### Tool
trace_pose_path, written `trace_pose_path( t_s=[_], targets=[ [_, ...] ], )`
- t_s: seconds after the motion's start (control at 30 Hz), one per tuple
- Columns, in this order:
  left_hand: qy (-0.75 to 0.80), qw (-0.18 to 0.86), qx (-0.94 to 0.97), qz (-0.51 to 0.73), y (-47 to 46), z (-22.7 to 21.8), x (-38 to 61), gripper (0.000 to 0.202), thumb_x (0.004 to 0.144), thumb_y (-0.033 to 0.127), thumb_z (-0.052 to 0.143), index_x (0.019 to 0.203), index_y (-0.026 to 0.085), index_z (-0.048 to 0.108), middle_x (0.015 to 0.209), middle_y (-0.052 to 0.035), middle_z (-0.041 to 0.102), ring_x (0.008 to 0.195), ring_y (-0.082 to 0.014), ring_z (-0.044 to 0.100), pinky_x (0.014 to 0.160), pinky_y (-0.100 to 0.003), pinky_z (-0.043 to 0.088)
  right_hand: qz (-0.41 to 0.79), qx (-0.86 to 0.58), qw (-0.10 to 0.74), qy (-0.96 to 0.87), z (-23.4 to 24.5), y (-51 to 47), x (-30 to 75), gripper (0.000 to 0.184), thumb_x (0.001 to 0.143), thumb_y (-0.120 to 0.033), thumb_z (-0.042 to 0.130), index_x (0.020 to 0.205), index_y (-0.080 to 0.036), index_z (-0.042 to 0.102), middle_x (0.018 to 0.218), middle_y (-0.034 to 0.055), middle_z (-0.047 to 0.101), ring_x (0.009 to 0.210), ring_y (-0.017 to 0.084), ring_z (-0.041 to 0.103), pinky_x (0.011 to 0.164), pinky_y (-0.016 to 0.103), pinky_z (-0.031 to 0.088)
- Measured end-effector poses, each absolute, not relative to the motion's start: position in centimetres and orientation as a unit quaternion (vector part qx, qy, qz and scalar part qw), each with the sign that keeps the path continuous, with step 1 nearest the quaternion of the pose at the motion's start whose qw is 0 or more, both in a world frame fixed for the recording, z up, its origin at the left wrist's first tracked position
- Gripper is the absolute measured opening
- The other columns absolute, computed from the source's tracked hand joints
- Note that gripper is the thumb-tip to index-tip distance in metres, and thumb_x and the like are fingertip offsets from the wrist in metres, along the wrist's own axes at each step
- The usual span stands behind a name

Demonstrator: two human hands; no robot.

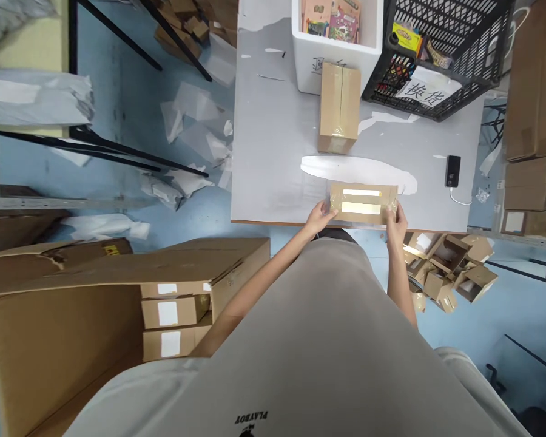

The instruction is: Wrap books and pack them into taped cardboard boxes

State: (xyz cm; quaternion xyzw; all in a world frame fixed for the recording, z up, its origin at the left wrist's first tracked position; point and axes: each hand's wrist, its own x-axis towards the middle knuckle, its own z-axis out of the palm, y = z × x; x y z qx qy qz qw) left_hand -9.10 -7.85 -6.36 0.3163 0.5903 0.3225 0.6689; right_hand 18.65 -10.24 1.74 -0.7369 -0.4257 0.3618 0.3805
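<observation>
A small taped cardboard box [364, 199] with pale label strips on its upper face is held at the table's front edge. My left hand [321, 216] grips its left end, thumb on top. At the opposite end, my right hand [395, 223] is closed round the corner with the fingers along the side. Just beyond the box, a torn white patch [359, 169] marks the grey tabletop [268, 158]. Farther back lies another taped cardboard box [340, 109], longer toward me, against a white bin.
A white bin [337, 64] with colourful packets and a black crate [437, 67] with a paper sign stand at the back. A phone [452, 171] on a cable lies right. Large open carton [64, 340] at lower left; discarded boxes [450, 267] on the floor right.
</observation>
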Motion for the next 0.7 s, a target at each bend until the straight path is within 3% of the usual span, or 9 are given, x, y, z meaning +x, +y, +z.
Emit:
trace_pose_path(
  t_s=[0.1, 0.23, 0.5, 0.7],
  targets=[
    [0.546, 0.673, 0.328, 0.375, -7.9, -6.1, -9.2, 0.06, 0.087, 0.04, 0.089, 0.14, 0.017, 0.071, 0.152, -0.0194, 0.074, 0.139, -0.0362, 0.073, 0.121, -0.052, 0.059, 0.343, -0.737, 0.407, -0.415, 1.9, -10.0, 17.1, 0.08, 0.099, -0.071, 0.07, 0.161, -0.02, 0.068, 0.167, 0.0131, 0.066, 0.16, 0.035, 0.058, 0.135, 0.055, 0.046],
    [0.611, 0.606, 0.326, 0.392, -8.3, -5.8, -12.1, 0.059, 0.088, 0.037, 0.087, 0.142, 0.018, 0.072, 0.149, -0.0164, 0.076, 0.13, -0.0332, 0.076, 0.112, -0.048, 0.064, 0.401, -0.706, 0.404, -0.422, 0.2, -9.3, 14.8, 0.078, 0.1, -0.072, 0.068, 0.156, -0.019, 0.072, 0.158, 0.0133, 0.073, 0.155, 0.035, 0.063, 0.133, 0.054, 0.048],
    [0.715, 0.5, 0.324, 0.367, -9.4, -6.1, -18.3, 0.06, 0.09, 0.043, 0.087, 0.143, 0.019, 0.071, 0.15, -0.0194, 0.072, 0.13, -0.0342, 0.074, 0.119, -0.053, 0.06, 0.52, -0.662, 0.354, -0.407, -5.0, -7.4, 10.5, 0.1, 0.079, -0.089, 0.079, 0.147, -0.016, 0.077, 0.158, 0.0153, 0.073, 0.15, 0.036, 0.067, 0.135, 0.053, 0.046],
    [0.704, 0.473, 0.371, 0.378, -9.7, -2.8, -16.3, 0.059, 0.093, 0.039, 0.086, 0.148, 0.022, 0.072, 0.144, -0.0167, 0.071, 0.137, -0.0364, 0.069, 0.123, -0.052, 0.056, 0.557, -0.65, 0.347, -0.383, -5.8, -7.2, 13.5, 0.09, 0.08, -0.084, 0.083, 0.142, -0.019, 0.079, 0.154, 0.0132, 0.076, 0.146, 0.033, 0.069, 0.131, 0.051, 0.051]
  ],
)
